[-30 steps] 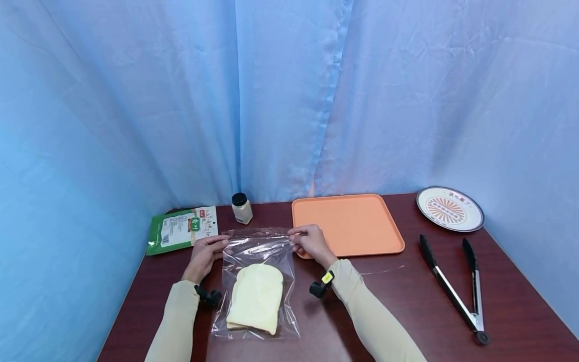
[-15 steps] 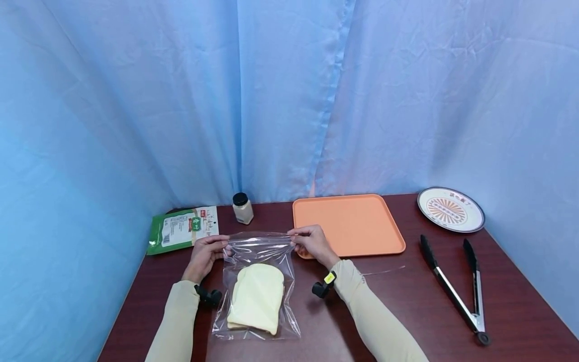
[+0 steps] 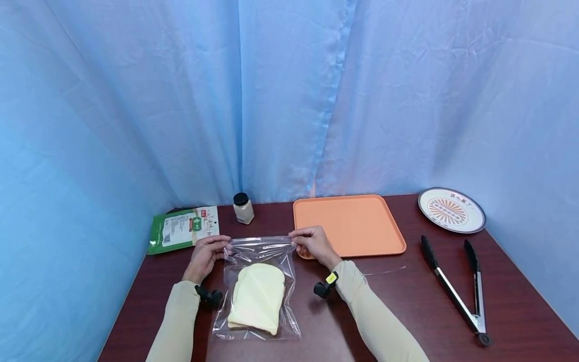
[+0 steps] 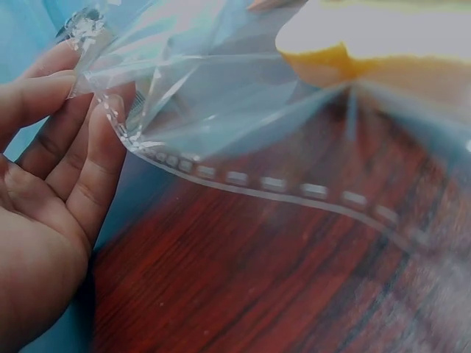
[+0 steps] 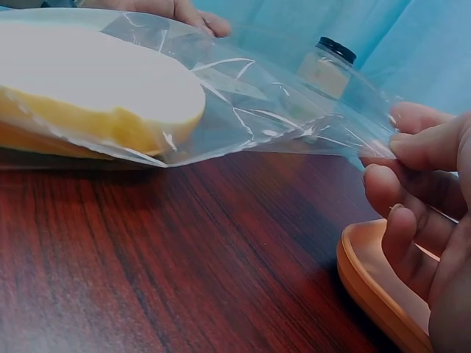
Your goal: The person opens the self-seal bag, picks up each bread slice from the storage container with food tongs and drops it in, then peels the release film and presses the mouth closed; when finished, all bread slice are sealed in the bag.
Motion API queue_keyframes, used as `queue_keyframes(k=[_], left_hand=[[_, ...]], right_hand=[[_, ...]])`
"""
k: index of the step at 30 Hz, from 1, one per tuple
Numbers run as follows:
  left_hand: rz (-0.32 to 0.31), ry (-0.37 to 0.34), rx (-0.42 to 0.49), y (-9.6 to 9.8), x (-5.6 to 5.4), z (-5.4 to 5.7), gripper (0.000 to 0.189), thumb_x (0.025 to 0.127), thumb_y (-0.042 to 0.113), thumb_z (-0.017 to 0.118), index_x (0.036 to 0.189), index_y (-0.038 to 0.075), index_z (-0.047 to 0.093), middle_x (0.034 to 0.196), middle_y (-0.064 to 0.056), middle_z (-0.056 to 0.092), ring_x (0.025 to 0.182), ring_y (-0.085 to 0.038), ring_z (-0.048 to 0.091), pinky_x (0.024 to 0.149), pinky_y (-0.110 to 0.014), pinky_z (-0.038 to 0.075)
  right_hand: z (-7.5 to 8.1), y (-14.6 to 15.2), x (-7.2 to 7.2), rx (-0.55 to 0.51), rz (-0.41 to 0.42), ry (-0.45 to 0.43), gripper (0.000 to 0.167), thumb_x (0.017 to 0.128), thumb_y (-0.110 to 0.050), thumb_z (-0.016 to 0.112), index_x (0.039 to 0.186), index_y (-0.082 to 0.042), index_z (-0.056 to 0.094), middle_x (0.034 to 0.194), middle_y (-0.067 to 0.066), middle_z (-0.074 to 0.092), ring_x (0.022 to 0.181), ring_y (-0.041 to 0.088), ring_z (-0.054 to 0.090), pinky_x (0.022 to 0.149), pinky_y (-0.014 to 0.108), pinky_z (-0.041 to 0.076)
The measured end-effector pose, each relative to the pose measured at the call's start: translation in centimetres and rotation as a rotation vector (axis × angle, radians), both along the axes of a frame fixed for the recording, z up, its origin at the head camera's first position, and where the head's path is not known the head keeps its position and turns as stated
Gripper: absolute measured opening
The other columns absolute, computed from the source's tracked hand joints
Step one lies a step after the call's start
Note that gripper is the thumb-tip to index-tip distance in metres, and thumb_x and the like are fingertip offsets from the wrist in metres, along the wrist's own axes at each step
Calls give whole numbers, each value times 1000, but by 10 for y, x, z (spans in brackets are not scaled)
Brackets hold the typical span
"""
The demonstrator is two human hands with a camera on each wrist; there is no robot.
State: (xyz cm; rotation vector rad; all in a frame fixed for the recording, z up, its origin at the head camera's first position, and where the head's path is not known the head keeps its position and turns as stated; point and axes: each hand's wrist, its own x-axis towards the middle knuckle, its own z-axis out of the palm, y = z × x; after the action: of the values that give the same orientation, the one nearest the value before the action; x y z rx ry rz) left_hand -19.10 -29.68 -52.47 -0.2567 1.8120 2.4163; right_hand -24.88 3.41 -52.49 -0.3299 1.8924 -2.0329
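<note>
A clear plastic zip bag (image 3: 289, 301) holds stacked bread slices (image 3: 258, 297), pale with a yellowish edge in the wrist views. The left hand (image 3: 206, 257) pinches the bag's top left corner between thumb and fingers. At the top right corner, the right hand (image 3: 315, 245) pinches the plastic the same way. Between the two hands the bag's top edge is stretched straight. In the left wrist view a dashed seam runs along the bag (image 4: 221, 118) from the left hand (image 4: 59, 154). The right hand (image 5: 423, 176) has its lower fingers curled beneath the corner.
An orange tray (image 3: 348, 226) lies just behind the right hand. A green-and-white packet (image 3: 181, 230) and a black-lidded jar (image 3: 244, 208) stand at the back left. To the right are a patterned plate (image 3: 451, 210) and spread tongs (image 3: 457, 296). Blue curtains (image 3: 280, 100) enclose the table.
The bag's top edge, earlier looser and standing farther back, has come down and is pulled flat between the hands. Both hands keep their pinch and have hardly moved.
</note>
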Motion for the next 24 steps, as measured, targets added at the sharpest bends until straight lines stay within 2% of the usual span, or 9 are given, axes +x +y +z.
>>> queue_keyframes(k=[3,9,13,17,21,24], left_hand=[[6,7,-7,1,0,0,31,99,-2,53,91,14,79,77,1,75,67,-11,72,63,-23,59],[4,22,-49,2,0,0,27,99,-3,52,90,9,74,78,2,72,68,-10,70,62,-23,59],[-34,36,-95,3,0,1,30,101,-4,48,86,12,69,78,3,68,70,-9,69,64,-23,58],[-49,45,-123,5,-2,0,30,101,-6,44,84,9,63,78,2,64,70,-11,65,63,-23,56],[-45,40,-123,6,-4,-1,30,102,-6,42,83,8,61,80,2,61,72,-11,65,66,-23,55],[-40,43,-119,7,-6,-2,31,102,-6,40,82,8,60,82,2,60,74,-11,66,69,-23,56]], right_hand=[[-1,0,0,-13,7,3,24,90,7,59,110,19,66,57,0,65,46,8,51,44,21,39],[-1,1,-1,28,4,91,19,91,7,57,102,19,67,61,-4,67,48,8,55,45,22,41],[1,0,-1,68,-12,112,18,92,6,57,99,16,69,60,-3,65,48,9,55,46,22,43],[1,-1,-1,125,-28,133,18,92,4,57,98,11,72,56,0,62,48,11,55,47,22,43],[0,-1,-2,176,-49,166,17,91,2,59,96,8,74,59,2,66,51,10,59,49,22,44],[-1,-1,-3,190,-62,159,19,90,1,58,94,6,75,63,5,71,53,10,62,49,22,45]])
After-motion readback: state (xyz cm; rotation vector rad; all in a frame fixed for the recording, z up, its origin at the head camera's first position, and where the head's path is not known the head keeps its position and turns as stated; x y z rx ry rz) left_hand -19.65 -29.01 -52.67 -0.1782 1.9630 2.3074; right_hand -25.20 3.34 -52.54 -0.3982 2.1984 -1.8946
